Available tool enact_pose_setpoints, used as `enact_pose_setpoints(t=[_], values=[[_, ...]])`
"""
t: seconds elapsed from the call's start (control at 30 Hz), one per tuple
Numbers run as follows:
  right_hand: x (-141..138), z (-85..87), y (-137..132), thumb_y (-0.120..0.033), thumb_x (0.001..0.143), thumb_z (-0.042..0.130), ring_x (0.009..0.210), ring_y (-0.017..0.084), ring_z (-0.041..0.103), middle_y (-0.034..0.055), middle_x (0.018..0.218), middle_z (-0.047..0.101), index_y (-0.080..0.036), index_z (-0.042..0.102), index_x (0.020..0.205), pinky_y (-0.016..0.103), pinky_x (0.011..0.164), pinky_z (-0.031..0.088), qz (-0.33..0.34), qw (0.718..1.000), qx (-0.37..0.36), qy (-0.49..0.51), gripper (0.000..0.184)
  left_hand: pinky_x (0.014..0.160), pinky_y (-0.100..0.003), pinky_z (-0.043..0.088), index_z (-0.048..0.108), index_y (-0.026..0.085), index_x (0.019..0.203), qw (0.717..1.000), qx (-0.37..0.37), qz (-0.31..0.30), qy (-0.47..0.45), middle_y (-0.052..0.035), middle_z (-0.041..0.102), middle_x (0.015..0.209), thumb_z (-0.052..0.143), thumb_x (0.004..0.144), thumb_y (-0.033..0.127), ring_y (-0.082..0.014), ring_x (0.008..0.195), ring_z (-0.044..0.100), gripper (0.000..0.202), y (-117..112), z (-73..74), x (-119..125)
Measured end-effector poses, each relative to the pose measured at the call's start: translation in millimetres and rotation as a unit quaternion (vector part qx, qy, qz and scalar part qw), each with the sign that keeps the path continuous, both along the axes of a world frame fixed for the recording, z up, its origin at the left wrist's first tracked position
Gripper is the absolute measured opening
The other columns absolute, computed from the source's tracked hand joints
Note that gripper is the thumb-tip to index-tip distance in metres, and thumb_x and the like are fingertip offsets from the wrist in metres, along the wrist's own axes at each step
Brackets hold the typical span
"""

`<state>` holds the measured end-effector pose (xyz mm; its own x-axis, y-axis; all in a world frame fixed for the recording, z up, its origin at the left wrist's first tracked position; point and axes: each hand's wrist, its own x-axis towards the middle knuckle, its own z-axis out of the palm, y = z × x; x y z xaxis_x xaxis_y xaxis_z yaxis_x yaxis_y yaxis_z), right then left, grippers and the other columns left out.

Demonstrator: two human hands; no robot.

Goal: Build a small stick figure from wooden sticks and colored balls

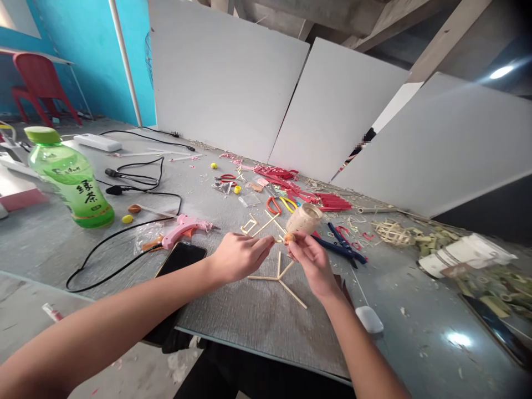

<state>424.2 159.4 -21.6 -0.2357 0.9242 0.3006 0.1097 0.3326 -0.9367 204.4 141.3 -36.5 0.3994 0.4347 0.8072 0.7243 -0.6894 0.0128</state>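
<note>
Above the middle of the table, my left hand pinches a thin wooden stick, only its tip showing. My right hand grips a small orange-brown round piece, and the stick's tip points at it; I cannot tell whether the two touch. Below my hands lies a frame of thin sticks, its arms spread from one centre. More joined sticks lie just beyond my left hand. A round beige container stands behind my right fingers.
A pink glue gun with a black cord and a phone lie left. Blue-handled pliers and a white case lie right. A green tea bottle stands far left. Red strips litter the back.
</note>
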Motion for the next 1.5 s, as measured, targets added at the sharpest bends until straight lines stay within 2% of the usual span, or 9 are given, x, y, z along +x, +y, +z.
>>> enact_pose_setpoints(t=[0.27,0.4,0.53,0.77,1.03,1.23,1.33,1.5], values=[[3,-12.3,-1,-0.040,0.092,0.075,0.078,0.016,0.062,0.0020,0.094,0.067,-0.025,0.070,0.111,0.033,0.074,0.054,-0.040,0.980,0.162,-0.107,0.025,0.046,-0.026,0.032,0.065,0.017,0.104,0.998,-0.021,0.022,0.055,0.0020,0.067,0.059,0.047,0.107,0.020,-0.0112,0.050,0.062,0.019,0,-1.9,-3],[2,-8.7,-4,-0.032,0.096,0.072,0.082,0.017,0.063,0.0034,0.100,0.071,-0.027,0.069,0.119,0.035,0.077,0.054,-0.044,0.957,0.240,-0.154,0.024,0.046,-0.026,0.032,0.063,0.017,0.109,0.997,-0.027,0.021,0.070,0.0020,0.067,0.060,0.044,0.108,0.021,-0.0112,0.050,0.062,0.019,2,-6.3,-4],[0,-3.1,-8,-0.030,0.096,0.072,0.082,0.018,0.063,0.0050,0.101,0.073,-0.026,0.068,0.123,0.036,0.076,0.054,-0.036,0.937,0.292,-0.188,0.027,0.045,-0.026,0.031,0.062,0.018,0.106,0.996,-0.043,0.024,0.074,0.0033,0.066,0.059,0.043,0.108,0.023,-0.0108,0.048,0.061,0.020,2,-8.7,-3],[0,-7.4,-7,-0.032,0.096,0.072,0.072,0.015,0.061,0.0025,0.095,0.072,-0.027,0.071,0.113,0.033,0.070,0.054,-0.063,0.954,0.247,-0.154,0.018,0.044,-0.028,0.027,0.062,0.018,0.097,0.996,-0.041,0.029,0.068,0.0034,0.065,0.056,0.043,0.108,0.023,-0.0106,0.045,0.059,0.023,1,-6.5,-1],[-2,-12.3,-4,-0.036,0.096,0.072,0.088,0.017,0.072,0.0044,0.109,0.078,-0.030,0.074,0.122,0.032,0.078,0.060,-0.033,0.978,0.184,-0.093,0.027,0.045,-0.027,0.026,0.062,0.018,0.099,0.998,-0.026,0.027,0.053,0.0030,0.066,0.055,0.045,0.109,0.023,-0.0105,0.045,0.059,0.021,0,-4.3,-2],[-1,-15.2,0,-0.043,0.095,0.073,0.085,0.018,0.076,0.0050,0.108,0.081,-0.030,0.078,0.117,0.031,0.078,0.062,-0.017,0.993,0.096,-0.061,0.027,0.046,-0.027,0.026,0.060,0.018,0.096,0.997,-0.045,0.021,0.065,0.0022,0.066,0.056,0.043,0.109,0.023,-0.0103,0.045,0.059,0.022,-1,-3.0,-2],[-2,-16.5,0,-0.044,0.094,0.074,0.084,0.018,0.075,0.0049,0.106,0.082,-0.029,0.079,0.115,0.030,0.076,0.061,-0.024,0.992,0.104,-0.070,0.026,0.045,-0.027,0.024,0.060,0.018,0.094,0.995,-0.054,0.028,0.076,0.0024,0.065,0.055,0.042,0.109,0.023,-0.0107,0.044,0.057,0.023,-1,-3.4,-2],[-4,-18.3,0,-0.042,0.094,0.074,0.084,0.019,0.073,0.0052,0.103,0.080,-0.028,0.079,0.113,0.032,0.078,0.059,-0.044,0.981,0.159,-0.104,0.024,0.045,-0.028,0.022,0.059,0.019,0.093,0.991,-0.073,0.046,0.099,0.0024,0.063,0.054,0.040,0.109,0.025,-0.0111,0.043,0.055,0.025,-2,-2.6,-2]])
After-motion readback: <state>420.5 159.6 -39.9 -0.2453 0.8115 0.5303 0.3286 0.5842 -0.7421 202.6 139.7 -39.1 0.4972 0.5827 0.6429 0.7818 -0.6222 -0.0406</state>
